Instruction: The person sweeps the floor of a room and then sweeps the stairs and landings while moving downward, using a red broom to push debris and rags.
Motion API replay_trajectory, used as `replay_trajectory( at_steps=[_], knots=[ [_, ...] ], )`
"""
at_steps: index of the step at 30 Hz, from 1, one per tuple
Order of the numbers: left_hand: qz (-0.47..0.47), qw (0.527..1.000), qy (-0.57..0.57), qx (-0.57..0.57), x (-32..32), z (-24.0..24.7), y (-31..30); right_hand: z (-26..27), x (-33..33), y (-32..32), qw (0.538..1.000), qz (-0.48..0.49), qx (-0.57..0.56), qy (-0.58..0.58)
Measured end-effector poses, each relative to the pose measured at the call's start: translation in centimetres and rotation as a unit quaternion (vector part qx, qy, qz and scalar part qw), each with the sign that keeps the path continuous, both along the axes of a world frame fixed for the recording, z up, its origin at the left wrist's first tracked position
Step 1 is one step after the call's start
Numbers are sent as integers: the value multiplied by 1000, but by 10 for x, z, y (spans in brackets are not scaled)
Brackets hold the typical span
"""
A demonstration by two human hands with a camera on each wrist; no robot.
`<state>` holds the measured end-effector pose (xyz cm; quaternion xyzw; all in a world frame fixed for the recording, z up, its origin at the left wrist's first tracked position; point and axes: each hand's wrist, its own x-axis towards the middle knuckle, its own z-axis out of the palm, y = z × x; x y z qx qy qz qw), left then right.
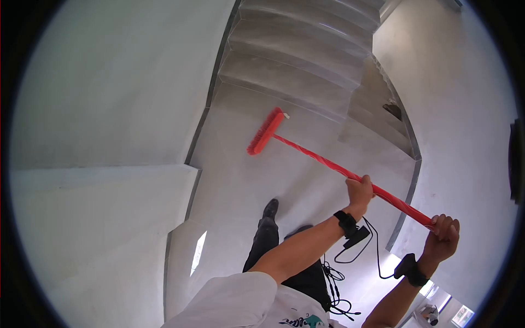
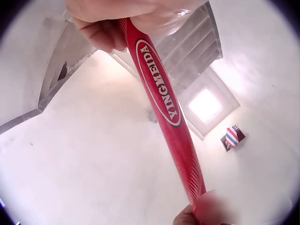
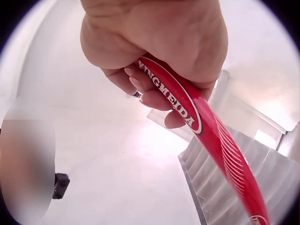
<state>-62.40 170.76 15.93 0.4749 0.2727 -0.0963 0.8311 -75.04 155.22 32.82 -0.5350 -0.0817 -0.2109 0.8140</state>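
A red broom (image 1: 396,203) slants across the head view, its head (image 1: 268,131) low over the floor near the lowest step, bristles toward the left. My left hand (image 1: 360,194) grips the handle partway along, fingers wrapped round it. Farther up, my right hand (image 1: 442,238) holds the handle close to its top end. In the left wrist view, the red handle (image 2: 164,103) with white lettering runs from the left hand (image 2: 136,16) down to the other hand. The right wrist view has the right hand (image 3: 159,51) curled round the lettered part, covering some of it.
Grey curved stairs (image 1: 295,60) rise ahead, with a dark object (image 1: 392,110) on a side step. Pale walls (image 1: 109,82) with dark skirting bound the floor (image 1: 229,131) on both sides. Black cables (image 1: 334,281) hang by the legs, and a wire links both wrist cameras.
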Motion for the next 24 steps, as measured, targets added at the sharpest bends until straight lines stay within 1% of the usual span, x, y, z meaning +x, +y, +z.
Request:
replay_trajectory(
  at_steps=[1, 2, 3, 4, 5, 6, 7, 8, 9, 10, 11, 12, 13, 14, 15, 16, 17, 18, 19, 20, 22, 23, 24],
  knots=[
    [6, 1000, -2, 17, 49, -13, 49, -14, 53, 45, 1000, 5, 16, 2],
    [64, 997, -4, 52, 57, -8, 51, -27, 59, 43, 999, 2, 40, -6],
    [62, 995, -26, 80, 61, -17, 54, -44, 58, 38, 999, -15, 38, -8],
    [-8, 991, -36, 125, 63, -29, 65, -67, 58, 33, 998, -12, 56, -9],
    [-42, 994, -13, 105, 98, -60, 127, -105, 94, 86, 998, -6, 58, 13],
    [-49, 990, 4, 131, 102, -65, 130, -121, 95, 92, 996, -14, 79, 32],
    [-43, 978, 29, 204, 143, -79, 174, -144, 137, 141, 993, 10, 110, 50],
    [-63, 971, 67, 221, 187, -112, 217, -169, 174, 178, 992, 20, 99, 78],
    [-90, 962, 96, 238, 202, -130, 218, -179, 178, 181, 990, 1, 69, 119],
    [-98, 962, 99, 235, 205, -143, 197, -182, 175, 171, 990, 1, 52, 129],
    [-122, 963, 99, 221, 199, -149, 161, -178, 161, 135, 992, -19, 36, 117],
    [-144, 963, 103, 201, 198, -162, 156, -177, 154, 123, 993, -37, 15, 108],
    [-168, 955, 138, 199, 195, -171, 121, -170, 146, 86, 990, -53, 13, 129],
    [-194, 947, 164, 196, 192, -182, 77, -158, 135, 46, 992, -44, 8, 119],
    [-399, 887, 40, 229, 199, -253, 42, -144, 128, 6, 989, -54, -23, 135],
    [-311, 932, 106, 156, 189, -225, -10, -125, 122, -34, 988, -63, -35, 138],
    [-218, 957, 173, 81, 179, -178, -63, -108, 117, -75, 986, -76, -40, 144],
    [-195, 958, 187, 100, 171, -144, -112, -87, 115, -110, 979, -106, -60, 162],
    [-203, 958, 196, 59, 166, -116, -121, -66, 115, -111, 977, -114, -77, 164],
    [-208, 957, 198, 42, 161, -115, -156, -50, 114, -132, 975, -124, -93, 159],
    [-227, 955, 190, -22, 155, -95, -218, -26, 114, -179, 970, -143, -113, 162],
    [-219, 956, 197, -14, 153, -80, -244, -16, 111, -200, 967, -145, -129, 164],
    [-241, 952, 182, -47, 149, -83, -270, -8, 104, -226, 967, -147, -128, 166]
  ],
)
